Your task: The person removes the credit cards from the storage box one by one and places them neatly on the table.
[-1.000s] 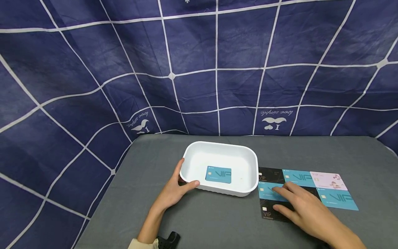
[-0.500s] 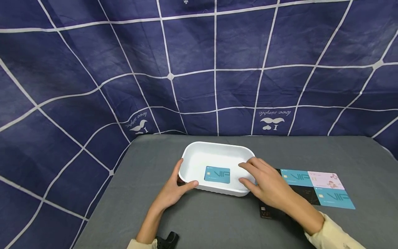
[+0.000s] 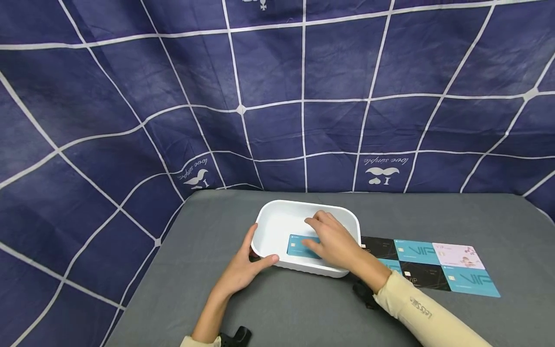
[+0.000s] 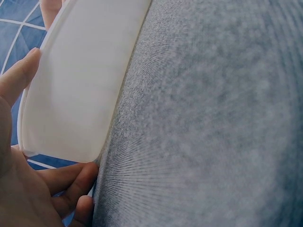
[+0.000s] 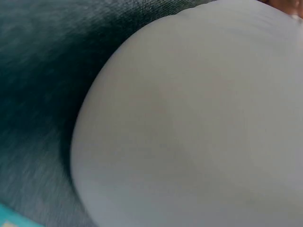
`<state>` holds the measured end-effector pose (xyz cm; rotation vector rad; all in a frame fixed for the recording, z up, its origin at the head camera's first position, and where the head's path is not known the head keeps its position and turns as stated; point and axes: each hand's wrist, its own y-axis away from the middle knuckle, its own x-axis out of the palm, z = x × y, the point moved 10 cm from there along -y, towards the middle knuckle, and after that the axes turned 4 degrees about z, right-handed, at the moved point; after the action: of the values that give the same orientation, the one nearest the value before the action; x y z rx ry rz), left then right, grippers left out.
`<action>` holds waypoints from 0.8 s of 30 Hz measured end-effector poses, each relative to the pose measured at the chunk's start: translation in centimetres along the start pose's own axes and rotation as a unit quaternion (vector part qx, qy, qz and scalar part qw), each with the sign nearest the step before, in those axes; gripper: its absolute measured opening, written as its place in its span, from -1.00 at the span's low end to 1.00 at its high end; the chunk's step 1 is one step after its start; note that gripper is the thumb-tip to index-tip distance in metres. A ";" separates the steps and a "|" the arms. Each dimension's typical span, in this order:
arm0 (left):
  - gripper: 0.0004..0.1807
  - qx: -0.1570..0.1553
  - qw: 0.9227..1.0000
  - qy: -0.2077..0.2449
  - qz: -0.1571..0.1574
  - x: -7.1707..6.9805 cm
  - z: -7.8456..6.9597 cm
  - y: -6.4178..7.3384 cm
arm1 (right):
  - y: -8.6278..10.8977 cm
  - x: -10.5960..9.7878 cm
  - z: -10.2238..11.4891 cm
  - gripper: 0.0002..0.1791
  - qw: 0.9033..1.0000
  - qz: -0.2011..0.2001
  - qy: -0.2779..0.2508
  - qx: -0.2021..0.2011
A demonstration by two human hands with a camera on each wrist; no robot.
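Note:
A white plastic tub stands on the grey tabletop, with one blue VIP card lying flat inside. My left hand holds the tub at its left end. Its thumb lies on the front rim, and in the left wrist view curled fingers sit by the tub's lower corner. My right hand reaches over the tub's right side, thumb and index finger apart. The thumb overlaps the card in the head view, and the hand hides the card's right part. The right wrist view is mostly the tub's outer wall.
Right of the tub, cards lie edge to edge in rows: a black card, a blue card, a pink card, with more below. My right forearm covers some. Behind the grey table hangs a dark blue checked cloth.
My right hand has moved left, from over the laid-out cards, across the tub's right rim to above the card inside. My left hand keeps its hold on the tub.

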<state>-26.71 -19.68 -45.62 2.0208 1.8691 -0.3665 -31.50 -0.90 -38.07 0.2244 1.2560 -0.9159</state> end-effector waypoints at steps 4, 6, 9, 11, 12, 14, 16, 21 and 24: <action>0.13 -0.004 1.000 -0.005 0.000 -0.1 0.0 0.2 | -0.7 1.5 0.0 -0.48 1.000 0.015 -0.008 -0.001; 0.13 -0.004 1.000 -0.004 0.000 -0.1 0.0 0.2 | -1.0 2.2 -0.2 -0.50 0.999 0.029 -0.014 0.004; 0.13 -0.003 1.000 -0.003 0.002 0.0 -0.1 0.1 | -1.1 3.0 -0.4 -0.53 0.999 0.040 -0.024 0.010; 0.13 -0.004 1.000 -0.004 0.004 0.0 0.0 0.1 | -1.1 3.3 -0.5 -0.54 0.999 0.044 -0.026 0.009; 0.13 -0.006 1.000 -0.005 0.006 0.1 0.0 0.1 | -1.1 3.4 -0.5 -0.54 0.999 0.047 -0.026 0.009; 0.13 -0.007 1.000 -0.005 0.006 0.1 0.0 0.1 | -1.0 3.7 -0.5 -0.53 0.998 0.057 -0.018 0.009; 0.13 -0.007 1.000 -0.005 0.007 0.1 0.0 0.0 | -1.0 4.1 -0.6 -0.51 0.997 0.073 -0.010 0.013; 0.13 -0.008 1.000 -0.006 0.008 0.1 0.0 0.0 | -1.1 5.1 -1.0 -0.48 0.993 0.119 0.005 0.029; 0.13 -0.010 1.000 -0.006 0.008 0.0 0.0 0.0 | -1.1 5.5 -1.1 -0.49 0.990 0.135 0.011 0.030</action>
<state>-26.68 -19.67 -45.67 2.0148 1.8412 -0.3524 -32.90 -3.50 -42.97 0.4416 1.1854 -0.7188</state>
